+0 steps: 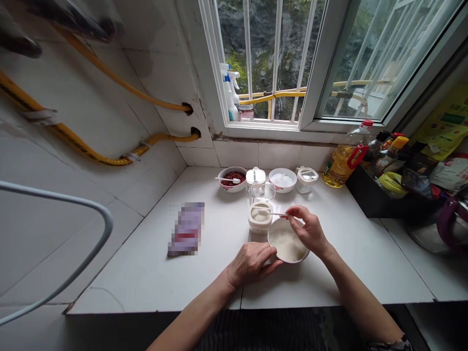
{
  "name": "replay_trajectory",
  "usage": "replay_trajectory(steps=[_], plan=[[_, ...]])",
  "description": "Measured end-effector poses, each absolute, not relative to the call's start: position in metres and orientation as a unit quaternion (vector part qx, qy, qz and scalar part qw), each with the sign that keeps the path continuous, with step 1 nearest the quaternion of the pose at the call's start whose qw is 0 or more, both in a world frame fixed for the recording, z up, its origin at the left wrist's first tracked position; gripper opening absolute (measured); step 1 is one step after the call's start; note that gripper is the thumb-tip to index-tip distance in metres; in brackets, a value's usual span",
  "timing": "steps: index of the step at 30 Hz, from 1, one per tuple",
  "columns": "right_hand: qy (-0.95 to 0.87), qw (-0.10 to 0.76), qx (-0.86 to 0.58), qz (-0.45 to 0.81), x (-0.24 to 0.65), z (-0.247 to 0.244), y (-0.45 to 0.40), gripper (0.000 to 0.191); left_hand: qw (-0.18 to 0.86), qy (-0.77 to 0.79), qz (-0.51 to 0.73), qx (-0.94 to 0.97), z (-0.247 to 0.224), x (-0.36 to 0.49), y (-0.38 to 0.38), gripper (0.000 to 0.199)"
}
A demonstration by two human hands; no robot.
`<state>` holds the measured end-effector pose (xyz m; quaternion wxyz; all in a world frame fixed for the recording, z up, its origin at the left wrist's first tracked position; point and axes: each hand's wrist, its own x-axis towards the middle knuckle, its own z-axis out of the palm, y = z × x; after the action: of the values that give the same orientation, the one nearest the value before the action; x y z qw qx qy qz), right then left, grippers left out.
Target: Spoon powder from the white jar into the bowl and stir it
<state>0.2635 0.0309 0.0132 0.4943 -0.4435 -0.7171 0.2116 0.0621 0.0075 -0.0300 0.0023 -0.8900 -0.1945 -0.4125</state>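
Observation:
My left hand [252, 261] grips the near left side of a bowl [288, 262] that holds pale powder, its fingers at the rim. Between the fingertips of my right hand [310, 230] is the handle of a small white spoon [275, 213]. The spoon reaches left from over the bowl, its head above the mouth of a small seasoning jar [259, 227]. That jar also has pale powder in it, and its clear lid [262, 190] is tipped up at the back. Whether the spoon carries any powder is too small to tell.
Along the back stand a bowl of dark red bits [234, 187] with a white spoon [236, 181], a bowl of white grains [282, 187] and two lidded jars. An oil bottle [338, 168] and a black bottle rack [380, 197] are right. A blurred purple packet [187, 229] lies left.

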Motion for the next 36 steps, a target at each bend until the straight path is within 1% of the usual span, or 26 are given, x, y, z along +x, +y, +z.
replay_trajectory(steps=[2, 3, 6, 9, 12, 13, 15, 17, 20, 25, 27, 29, 31, 36], plan=[[-0.783, 0.465, -0.406, 0.086, 0.263, 0.012, 0.031, 0.011, 0.002, -0.194, -0.412, -0.890, -0.029, 0.062, 0.008, 0.017], [-0.801, 0.455, -0.386, 0.044, 0.263, 0.012, 0.032, 0.014, 0.002, -0.194, -0.411, -0.891, -0.029, 0.062, 0.007, 0.017], [-0.805, 0.468, -0.365, 0.006, 0.263, 0.012, 0.031, 0.019, 0.004, -0.195, -0.409, -0.891, -0.029, 0.062, 0.007, 0.018], [-0.766, 0.510, -0.388, 0.053, 0.263, 0.015, 0.028, 0.014, 0.006, -0.196, -0.410, -0.891, -0.029, 0.062, 0.007, 0.018], [-0.688, 0.544, -0.437, 0.203, 0.264, 0.018, 0.026, 0.003, 0.004, -0.196, -0.409, -0.891, -0.030, 0.062, 0.007, 0.017], [-0.653, 0.553, -0.448, 0.260, 0.265, 0.019, 0.026, 0.003, 0.004, -0.195, -0.410, -0.891, -0.030, 0.061, 0.007, 0.016], [-0.590, 0.567, -0.457, 0.349, 0.268, 0.021, 0.028, 0.009, 0.004, -0.194, -0.411, -0.891, -0.031, 0.061, 0.007, 0.016], [-0.554, 0.573, -0.464, 0.387, 0.273, 0.023, 0.031, 0.009, 0.002, -0.194, -0.411, -0.891, -0.031, 0.061, 0.008, 0.016], [-0.573, 0.550, -0.485, 0.366, 0.280, 0.025, 0.033, 0.005, 0.000, -0.194, -0.410, -0.891, -0.031, 0.061, 0.007, 0.015], [-0.725, 0.451, -0.485, 0.191, 0.279, 0.027, 0.029, 0.013, 0.005, -0.200, -0.404, -0.893, -0.030, 0.061, 0.007, 0.013], [-0.771, 0.414, -0.456, 0.165, 0.275, 0.026, 0.026, 0.016, 0.006, -0.202, -0.401, -0.893, -0.031, 0.061, 0.007, 0.015], [-0.793, 0.389, -0.434, 0.177, 0.270, 0.024, 0.024, 0.017, 0.005, -0.202, -0.402, -0.893, -0.031, 0.061, 0.007, 0.016], [-0.789, 0.386, -0.434, 0.199, 0.268, 0.023, 0.024, 0.017, 0.005, -0.202, -0.403, -0.893, -0.032, 0.061, 0.007, 0.016], [-0.713, 0.427, -0.487, 0.268, 0.274, 0.025, 0.028, 0.014, 0.006, -0.198, -0.406, -0.892, -0.031, 0.061, 0.007, 0.017]])
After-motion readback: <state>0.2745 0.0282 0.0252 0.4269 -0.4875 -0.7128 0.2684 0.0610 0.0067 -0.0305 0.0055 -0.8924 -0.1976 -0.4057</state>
